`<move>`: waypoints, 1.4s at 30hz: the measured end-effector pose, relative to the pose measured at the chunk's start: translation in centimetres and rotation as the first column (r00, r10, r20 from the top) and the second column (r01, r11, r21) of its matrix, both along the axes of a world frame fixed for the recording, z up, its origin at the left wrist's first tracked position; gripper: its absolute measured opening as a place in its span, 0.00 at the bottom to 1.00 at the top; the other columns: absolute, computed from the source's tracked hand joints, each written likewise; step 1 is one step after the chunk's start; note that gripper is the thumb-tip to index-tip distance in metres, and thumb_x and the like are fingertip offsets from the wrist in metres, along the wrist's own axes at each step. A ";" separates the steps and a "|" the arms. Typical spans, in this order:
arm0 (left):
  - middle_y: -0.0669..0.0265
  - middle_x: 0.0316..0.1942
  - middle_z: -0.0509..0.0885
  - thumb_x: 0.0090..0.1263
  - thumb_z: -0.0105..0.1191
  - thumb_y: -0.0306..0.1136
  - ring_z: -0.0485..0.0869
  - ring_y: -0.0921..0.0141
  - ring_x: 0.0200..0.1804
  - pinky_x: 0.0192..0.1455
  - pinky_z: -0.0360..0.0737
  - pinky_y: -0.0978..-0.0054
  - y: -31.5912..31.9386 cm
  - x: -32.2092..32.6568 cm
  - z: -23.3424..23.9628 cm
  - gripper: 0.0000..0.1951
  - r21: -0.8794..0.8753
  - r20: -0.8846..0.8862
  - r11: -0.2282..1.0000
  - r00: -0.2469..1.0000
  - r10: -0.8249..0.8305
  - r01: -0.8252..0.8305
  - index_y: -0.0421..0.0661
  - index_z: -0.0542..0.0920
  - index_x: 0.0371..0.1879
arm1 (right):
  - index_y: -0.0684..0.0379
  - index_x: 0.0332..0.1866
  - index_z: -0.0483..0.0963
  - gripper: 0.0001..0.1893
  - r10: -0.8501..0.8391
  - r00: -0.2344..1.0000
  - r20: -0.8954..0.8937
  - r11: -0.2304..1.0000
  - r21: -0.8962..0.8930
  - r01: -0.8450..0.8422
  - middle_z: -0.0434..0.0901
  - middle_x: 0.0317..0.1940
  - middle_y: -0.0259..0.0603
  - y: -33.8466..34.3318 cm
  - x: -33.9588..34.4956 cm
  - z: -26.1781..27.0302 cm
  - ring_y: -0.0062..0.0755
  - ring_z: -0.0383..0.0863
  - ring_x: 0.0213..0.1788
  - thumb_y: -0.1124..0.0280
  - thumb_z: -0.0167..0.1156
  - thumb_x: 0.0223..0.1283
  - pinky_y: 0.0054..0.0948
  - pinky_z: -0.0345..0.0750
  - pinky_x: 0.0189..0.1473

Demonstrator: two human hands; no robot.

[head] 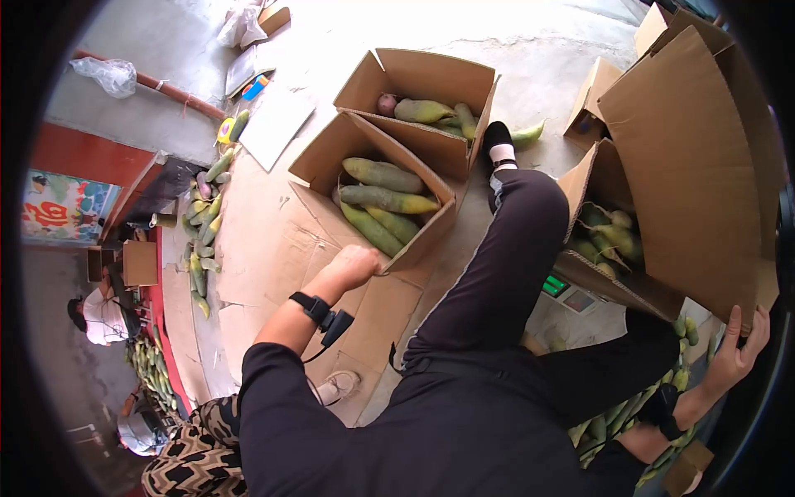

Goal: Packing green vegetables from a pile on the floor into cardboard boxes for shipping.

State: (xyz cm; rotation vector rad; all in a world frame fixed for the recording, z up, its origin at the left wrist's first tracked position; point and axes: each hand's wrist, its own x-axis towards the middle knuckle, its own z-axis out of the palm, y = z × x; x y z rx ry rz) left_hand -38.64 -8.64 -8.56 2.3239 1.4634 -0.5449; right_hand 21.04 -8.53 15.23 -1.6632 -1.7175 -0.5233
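Observation:
My left hand grips the near corner of an open cardboard box. Several long green radishes lie side by side in that box. At the right, my right hand holds the lower edge of a large empty-looking cardboard box; its inside is mostly hidden. Beside that large box, another open carton contains several green radishes with thin roots. My black-trousered leg extends between the two boxes.
A third box with radishes adjoins the left one. A scale with a lit green display stands by my leg. Loose radishes lie at left and others at lower right. A person in patterned trousers is close; others are farther left.

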 end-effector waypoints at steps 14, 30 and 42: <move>0.66 0.28 0.81 0.58 0.50 0.34 0.82 0.67 0.38 0.44 0.76 0.69 -24.4 -5.1 0.5 0.07 -0.075 -0.080 0.987 0.986 -0.147 0.141 0.50 0.81 0.24 | 0.68 0.50 0.75 0.12 0.016 0.995 0.094 1.000 -0.016 -0.015 0.76 0.52 0.44 0.6 2.2 -0.6 0.34 0.76 0.52 0.76 0.60 0.64 0.31 0.74 0.53; 0.53 0.38 0.85 0.60 0.57 0.43 0.84 0.58 0.42 0.46 0.81 0.61 -27.5 0.9 1.8 0.14 -0.748 -0.242 0.585 0.950 0.198 -0.313 0.43 0.84 0.29 | 0.68 0.51 0.74 0.13 -0.034 0.996 0.084 0.999 0.007 0.033 0.75 0.53 0.45 -0.4 1.7 -0.5 0.34 0.75 0.53 0.77 0.60 0.63 0.30 0.76 0.51; 0.62 0.53 0.77 0.55 0.66 0.36 0.77 0.58 0.54 0.55 0.74 0.58 13.4 2.7 5.0 0.26 0.510 0.282 0.819 0.951 0.128 -0.262 0.52 0.75 0.55 | 0.68 0.49 0.72 0.11 -0.011 0.999 0.051 1.000 -0.018 0.012 0.74 0.53 0.50 -0.6 -0.4 -0.8 0.40 0.74 0.57 0.79 0.60 0.63 0.32 0.74 0.50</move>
